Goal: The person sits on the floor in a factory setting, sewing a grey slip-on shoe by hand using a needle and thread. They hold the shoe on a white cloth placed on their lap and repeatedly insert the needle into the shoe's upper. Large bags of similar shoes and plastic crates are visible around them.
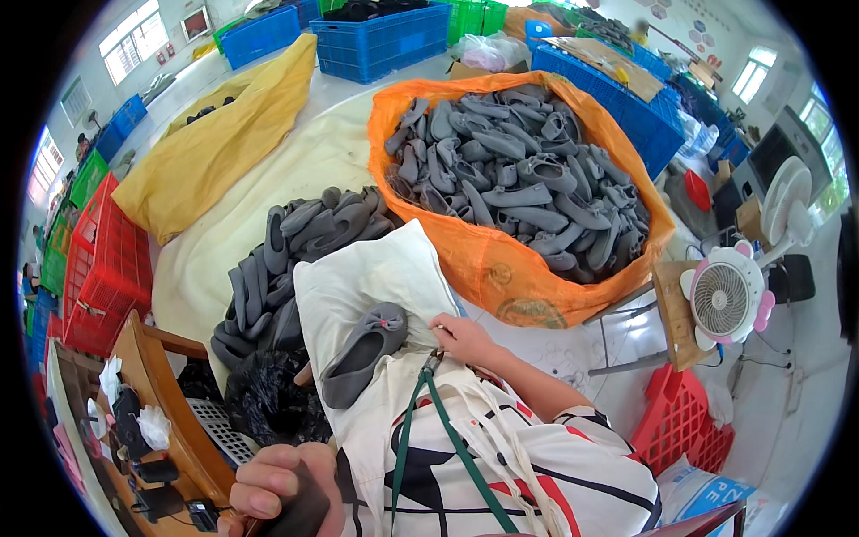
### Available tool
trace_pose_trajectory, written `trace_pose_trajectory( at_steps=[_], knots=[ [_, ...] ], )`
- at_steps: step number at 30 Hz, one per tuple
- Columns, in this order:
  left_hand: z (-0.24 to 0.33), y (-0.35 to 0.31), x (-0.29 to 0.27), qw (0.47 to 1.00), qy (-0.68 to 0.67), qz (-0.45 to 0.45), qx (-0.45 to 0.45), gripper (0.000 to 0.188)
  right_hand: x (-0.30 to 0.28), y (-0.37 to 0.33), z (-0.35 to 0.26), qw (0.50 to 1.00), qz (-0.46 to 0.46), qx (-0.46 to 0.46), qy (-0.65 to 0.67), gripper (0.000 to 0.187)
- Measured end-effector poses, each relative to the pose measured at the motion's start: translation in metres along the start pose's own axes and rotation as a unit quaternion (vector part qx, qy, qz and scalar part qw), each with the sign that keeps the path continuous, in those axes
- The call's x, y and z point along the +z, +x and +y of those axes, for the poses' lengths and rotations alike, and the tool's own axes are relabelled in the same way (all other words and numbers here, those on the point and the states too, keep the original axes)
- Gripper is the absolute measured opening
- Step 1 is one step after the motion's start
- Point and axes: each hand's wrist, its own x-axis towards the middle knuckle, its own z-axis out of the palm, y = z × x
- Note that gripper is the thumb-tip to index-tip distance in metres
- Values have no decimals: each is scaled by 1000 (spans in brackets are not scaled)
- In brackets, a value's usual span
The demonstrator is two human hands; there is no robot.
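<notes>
A grey flat shoe point(367, 353) with a bow and a small pink detail lies on the white cloth point(358, 273) over my lap. To the right of its bow, my right hand point(465, 338) is closed at the cloth's edge. Something small may be between its fingertips, but I cannot make it out. Just below that hand is the metal end of a green strap point(413, 421). At the lower edge, close to the camera, my left hand point(277, 492) is wrapped around a dark grey thing point(302, 508), mostly cut off and hidden by the fingers.
Ahead on the right stands an orange sack point(528, 268) full of grey shoes. More grey shoes point(259, 277) are piled left of my lap, beside a black plastic bag point(273, 394). A wooden table point(183, 412) is at left, a fan point(723, 295) at right. Blue crates point(380, 43) stand behind.
</notes>
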Motion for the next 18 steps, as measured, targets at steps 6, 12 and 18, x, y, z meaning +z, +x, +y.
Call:
trace_pose_trajectory(
  at_steps=[6, 12, 18],
  knots=[
    [-10, -15, 6, 982, -153, 101, 48, 60, -24, -14, -8, 990, 21, -15, -135, 18],
    [-2, -14, -1, 967, -230, 98, 40, 44, -63, -33, -4, 993, 47, 0, -111, 14],
    [1, -20, -4, 957, -267, 101, 52, 39, -99, -57, 1, 994, 43, 98, 12, 16]
  ],
)
